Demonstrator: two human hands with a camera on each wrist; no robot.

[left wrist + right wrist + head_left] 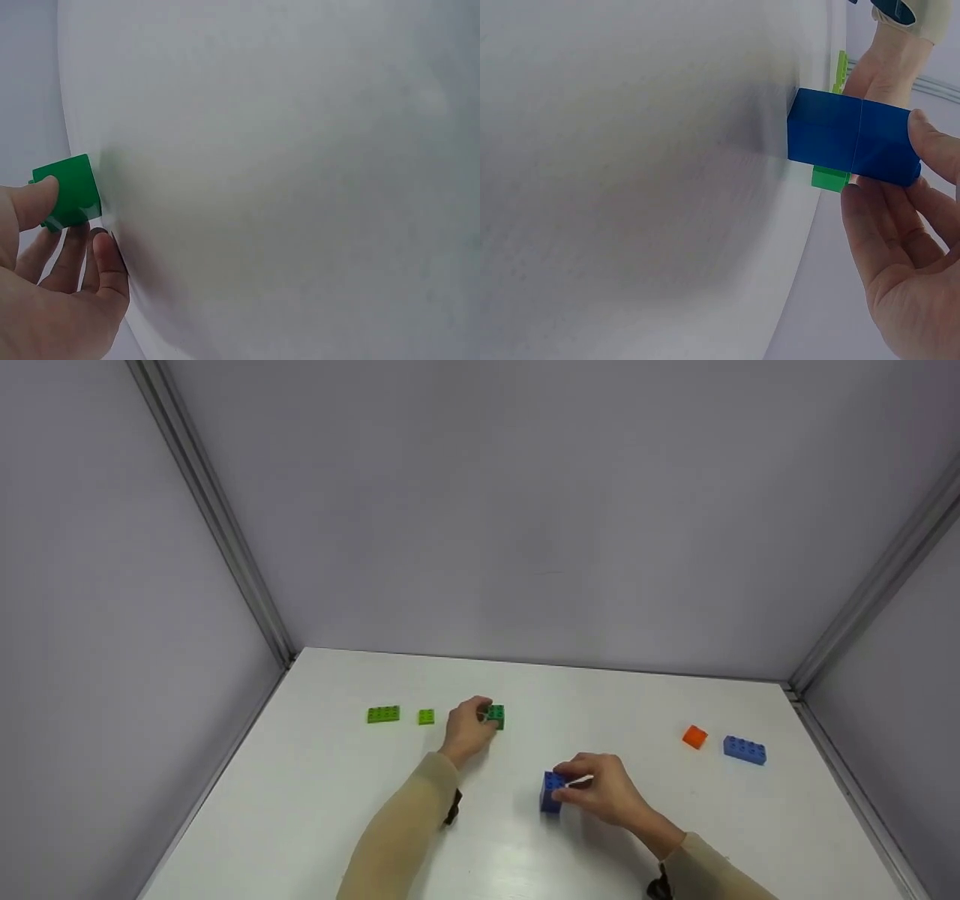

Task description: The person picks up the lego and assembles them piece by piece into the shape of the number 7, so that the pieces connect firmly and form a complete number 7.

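Sleeves (403,832) foremost, right hand (606,791) pinches blue stack (550,795), left hand (466,729) green block (73,191); likely light, stiff, best gripped across opposite sides.

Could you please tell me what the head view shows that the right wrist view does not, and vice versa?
Only the head view shows the orange block and the loose blue brick beside it.

Only the right wrist view clearly shows the seam across the side of the blue stack.

Both show that stack in the right hand, the left hand, the green block, at least one lime brick and the white table.
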